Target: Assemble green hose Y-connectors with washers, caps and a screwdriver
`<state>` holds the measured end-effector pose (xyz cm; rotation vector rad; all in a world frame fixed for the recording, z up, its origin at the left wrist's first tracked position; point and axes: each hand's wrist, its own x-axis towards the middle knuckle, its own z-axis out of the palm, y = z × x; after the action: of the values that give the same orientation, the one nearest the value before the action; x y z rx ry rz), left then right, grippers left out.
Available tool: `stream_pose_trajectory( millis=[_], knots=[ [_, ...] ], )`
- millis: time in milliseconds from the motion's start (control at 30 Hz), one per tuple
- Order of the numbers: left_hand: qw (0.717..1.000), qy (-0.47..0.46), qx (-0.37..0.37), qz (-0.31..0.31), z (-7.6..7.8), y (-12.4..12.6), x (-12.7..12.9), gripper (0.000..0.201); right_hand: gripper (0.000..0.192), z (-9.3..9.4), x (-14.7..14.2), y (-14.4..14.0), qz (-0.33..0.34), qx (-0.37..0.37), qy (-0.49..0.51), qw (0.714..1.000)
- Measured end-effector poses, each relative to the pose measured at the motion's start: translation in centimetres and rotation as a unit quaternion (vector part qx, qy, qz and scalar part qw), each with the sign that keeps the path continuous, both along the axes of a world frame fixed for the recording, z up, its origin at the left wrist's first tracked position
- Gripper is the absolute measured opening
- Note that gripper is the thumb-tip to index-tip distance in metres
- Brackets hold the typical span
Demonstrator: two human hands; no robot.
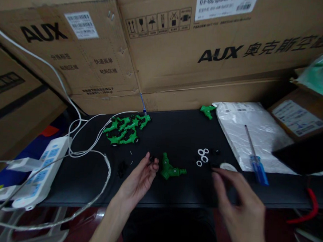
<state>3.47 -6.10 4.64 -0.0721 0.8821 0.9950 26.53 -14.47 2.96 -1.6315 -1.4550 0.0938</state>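
Observation:
My left hand (143, 173) is closed, palm partly up, with a small black part (152, 158) between thumb and fingers. Just right of it, a green Y-shaped hose connector (170, 169) lies on the black table. My right hand (237, 202) pinches thumb and forefinger together by the white washers (202, 156). Something dark seems to be at those fingertips, too blurred to name. A white disc (228, 167) sits partly behind that hand. Left of my left hand are small black pieces (122, 168) and two tiny pins (131, 157).
Several green connectors with black fittings (125, 129) are grouped at the back left. One more green connector (208, 111) lies near a white plastic parcel (248, 130) bearing a blue-handled screwdriver (258, 169). A power strip (43, 172) with cables is at left; large cartons (164, 70) wall the back.

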Motion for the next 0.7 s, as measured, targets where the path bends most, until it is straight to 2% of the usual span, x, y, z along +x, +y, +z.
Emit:
stream_pose_trajectory(
  millis=[100, 200, 300, 400, 533, 700],
  knots=[
    [0.999, -0.023, 0.020, -0.020, -0.3, -0.2, 0.3, 0.034, 0.021, -0.1, -4.9, 1.5, 0.107, -0.002, 0.025, 0.994],
    [0.999, -0.009, 0.042, -0.013, -0.7, -0.5, 0.4, 0.030, 0.034, -1.8, -7.3, 2.6, 0.125, -0.013, -0.033, 0.992],
    [1.000, -0.011, 0.025, 0.009, -0.8, -0.7, 0.3, 0.030, 0.043, -3.8, -7.5, 3.3, 0.131, -0.058, -0.093, 0.985],
    [0.998, -0.046, -0.029, 0.028, -0.6, -0.6, 0.1, 0.027, 0.033, -4.7, -7.1, 3.7, 0.172, -0.080, -0.111, 0.975],
    [0.989, -0.095, -0.097, 0.053, 0.0, -0.5, 0.0, 0.025, 0.033, -4.4, -6.5, 3.9, 0.220, -0.098, -0.115, 0.964],
    [0.984, -0.101, -0.134, 0.052, 0.9, -0.8, 0.3, 0.026, 0.039, -3.3, -5.5, 3.5, 0.267, -0.108, -0.082, 0.954]
  ],
)
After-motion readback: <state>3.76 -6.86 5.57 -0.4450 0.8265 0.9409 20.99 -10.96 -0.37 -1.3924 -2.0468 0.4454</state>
